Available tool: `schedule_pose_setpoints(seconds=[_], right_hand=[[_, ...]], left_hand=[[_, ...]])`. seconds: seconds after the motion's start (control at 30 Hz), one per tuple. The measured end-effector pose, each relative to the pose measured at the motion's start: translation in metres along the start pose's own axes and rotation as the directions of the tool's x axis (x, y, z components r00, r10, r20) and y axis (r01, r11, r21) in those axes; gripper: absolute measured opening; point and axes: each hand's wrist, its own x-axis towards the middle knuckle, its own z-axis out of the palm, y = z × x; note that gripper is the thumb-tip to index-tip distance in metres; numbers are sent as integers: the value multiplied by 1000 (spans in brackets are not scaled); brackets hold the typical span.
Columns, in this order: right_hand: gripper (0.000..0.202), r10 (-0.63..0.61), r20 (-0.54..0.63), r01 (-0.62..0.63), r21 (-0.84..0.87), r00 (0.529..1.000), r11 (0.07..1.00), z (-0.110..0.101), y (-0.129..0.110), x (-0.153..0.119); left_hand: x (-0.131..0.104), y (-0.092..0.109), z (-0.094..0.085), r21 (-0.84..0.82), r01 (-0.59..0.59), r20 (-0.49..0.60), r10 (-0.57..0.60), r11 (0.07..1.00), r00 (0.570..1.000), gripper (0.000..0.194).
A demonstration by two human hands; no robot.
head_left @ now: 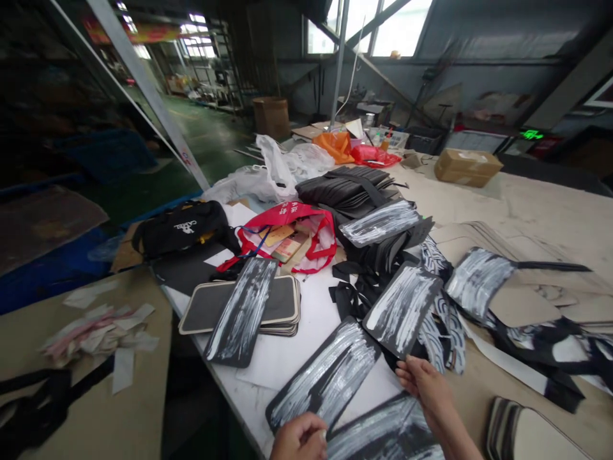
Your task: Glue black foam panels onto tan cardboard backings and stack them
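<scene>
My left hand (301, 437) is at the bottom edge, fingers curled together beside the lower end of a black panel (325, 377) streaked with white paste. What those fingers hold is hidden. On the right, my right hand (426, 386) pinches at the lower corner of another white-smeared panel (403, 310), which lies tilted over black straps. Below both, a further smeared panel (383, 434) is partly cut off by the frame. One more streaked panel (243, 313) rests across a stack of pale-edged dark boards (198, 310).
A black bag (184, 230), a red bag (311, 223) with papers and a pile of black pieces (340, 188) lie behind. More smeared panels (481, 281), patterned straps (435, 332) and stacked beige boards (531, 434) are on the right. A cardboard box (467, 167) stands farther back.
</scene>
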Motion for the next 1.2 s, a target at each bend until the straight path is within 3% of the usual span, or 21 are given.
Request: schedule_pose_setpoints(seconds=[0.13,0.37,0.5,0.67,0.8,0.93,1.1,1.2], right_hand=[[49,0,-38,1,20,999,1000,-5,-1,2],[47,-65,-3,65,97,998,993,-14,-9,-3],[46,-113,40,107,130,993,986,-22,-10,-18],[49,-105,140,78,185,985,980,-39,-9,-39],[53,-82,176,46,199,981,979,-53,-8,-41],[55,-69,205,24,214,976,977,-60,-6,-36],[47,-118,293,45,245,949,969,-65,2,-31],[43,-149,265,83,245,952,966,-66,7,-27]], left_hand=[[2,11,4,37,4,-9,-3,999,1000,22],[-2,9,16,50,-42,-11,43,998,999,24],[-1,23,43,15,-102,-6,102,995,995,28],[5,55,96,40,-224,-50,226,974,973,24],[19,64,129,-95,-171,-45,167,981,985,24],[31,61,144,-206,-144,-68,133,968,989,31],[39,65,151,-256,-107,-54,96,961,994,40],[45,69,155,-243,-107,-27,104,964,994,37]])
